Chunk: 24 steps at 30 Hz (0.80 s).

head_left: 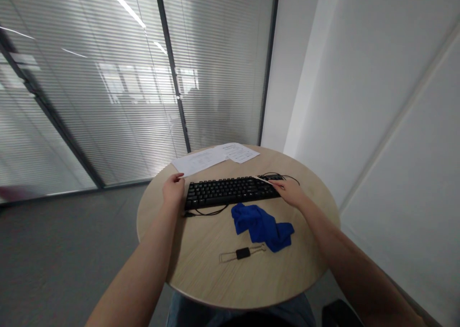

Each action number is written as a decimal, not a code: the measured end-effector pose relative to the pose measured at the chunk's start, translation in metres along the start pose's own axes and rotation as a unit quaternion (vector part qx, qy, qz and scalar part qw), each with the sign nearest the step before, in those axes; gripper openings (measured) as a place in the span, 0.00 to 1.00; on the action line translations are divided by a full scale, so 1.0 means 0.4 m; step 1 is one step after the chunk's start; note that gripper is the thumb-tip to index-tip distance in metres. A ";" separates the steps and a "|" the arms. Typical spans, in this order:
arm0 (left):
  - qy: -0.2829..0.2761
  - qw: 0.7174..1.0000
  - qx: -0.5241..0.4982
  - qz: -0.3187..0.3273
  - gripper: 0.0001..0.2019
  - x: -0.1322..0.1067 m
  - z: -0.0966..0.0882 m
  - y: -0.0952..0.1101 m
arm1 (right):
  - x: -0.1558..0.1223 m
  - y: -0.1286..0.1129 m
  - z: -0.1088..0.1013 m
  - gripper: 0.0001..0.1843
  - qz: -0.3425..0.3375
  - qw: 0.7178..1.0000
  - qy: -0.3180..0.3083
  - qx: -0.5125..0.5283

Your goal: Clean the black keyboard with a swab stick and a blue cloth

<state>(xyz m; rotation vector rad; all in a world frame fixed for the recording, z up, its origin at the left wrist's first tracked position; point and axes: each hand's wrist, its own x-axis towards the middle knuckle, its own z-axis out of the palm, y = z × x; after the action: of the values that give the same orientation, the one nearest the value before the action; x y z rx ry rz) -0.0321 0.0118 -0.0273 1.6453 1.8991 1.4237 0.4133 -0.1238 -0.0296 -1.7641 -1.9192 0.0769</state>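
A black keyboard [230,192] lies across the middle of a round wooden table [201,264]. My left hand [173,189] grips the keyboard's left end, fingers curled over its edge. My right hand [289,191] is at the keyboard's right end, pinching a thin pale stick-like tool [264,179] whose tip rests on the keys. A crumpled blue cloth [263,225] lies just in front of the keyboard. A wire keycap puller with a black handle [243,253] lies nearer to me.
Two sheets of printed paper [215,157] lie at the table's far edge. The keyboard's black cable [206,213] loops in front of it and behind its right end. Glass walls with blinds stand beyond; a white wall is on the right.
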 end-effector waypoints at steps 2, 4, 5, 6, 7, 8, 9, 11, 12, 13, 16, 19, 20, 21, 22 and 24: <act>-0.001 1.000 0.007 0.000 0.18 0.002 0.004 -0.004 | 0.000 -0.006 -0.006 0.21 0.008 1.000 -0.003 -0.014; -0.003 1.000 0.012 -0.009 0.18 0.000 0.007 -0.004 | -0.001 -0.003 -0.016 0.21 0.025 0.999 0.001 -0.027; -0.004 1.000 0.013 -0.014 0.18 -0.002 0.007 -0.003 | -0.001 0.002 -0.022 0.21 0.035 0.999 0.005 -0.033; -0.005 1.000 0.012 -0.016 0.18 -0.004 0.008 -0.001 | -0.001 0.008 -0.029 0.21 0.047 0.998 0.009 -0.038; -0.007 1.000 0.011 -0.016 0.18 -0.006 0.008 0.000 | -0.002 0.014 -0.035 0.21 0.058 0.997 0.013 -0.043; -0.007 1.000 0.011 -0.015 0.18 -0.007 0.008 0.001 | -0.003 0.020 -0.041 0.21 0.068 0.996 0.018 -0.047; -0.006 1.000 0.010 -0.014 0.18 -0.008 0.008 0.002 | -0.003 0.025 -0.045 0.21 0.076 0.996 0.022 -0.051; -0.004 1.000 0.009 -0.013 0.18 -0.008 0.008 0.003 | -0.004 0.026 -0.049 0.22 0.080 0.995 0.026 -0.054; -0.003 1.000 0.008 -0.015 0.18 -0.007 0.009 0.002 | -0.004 0.022 -0.048 0.22 0.075 0.995 0.026 -0.053; -0.003 1.000 0.007 -0.016 0.18 -0.007 0.010 0.001 | -0.003 0.015 -0.044 0.22 0.067 0.996 0.024 -0.051; -0.009 1.000 0.003 -0.015 0.17 -0.004 0.013 -0.002 | -0.001 -0.015 -0.025 0.21 0.033 0.998 0.011 -0.047; -0.026 1.000 0.002 -0.012 0.16 -0.004 0.014 -0.001 | 0.001 -0.032 -0.009 0.20 0.019 0.999 0.003 -0.046; -0.030 0.999 0.003 -0.014 0.16 -0.005 0.014 0.000 | 0.002 -0.030 -0.008 0.20 0.022 0.999 0.003 -0.046; -0.032 0.999 0.004 -0.016 0.16 -0.006 0.014 0.002 | 0.002 -0.024 -0.010 0.21 0.027 0.999 0.004 -0.045; -0.032 0.999 0.004 -0.018 0.16 -0.008 0.012 0.005 | 0.002 -0.015 -0.014 0.20 0.034 0.998 0.006 -0.044; -0.034 0.999 0.003 -0.022 0.16 -0.014 0.008 0.013 | 0.000 0.011 -0.026 0.20 0.052 0.998 0.010 -0.040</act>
<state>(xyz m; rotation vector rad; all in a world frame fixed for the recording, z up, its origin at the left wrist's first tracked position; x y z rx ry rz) -0.0246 0.0082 -0.0269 1.6243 1.8921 1.3288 0.4215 -0.1263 -0.0225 -1.9113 -1.8381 0.0186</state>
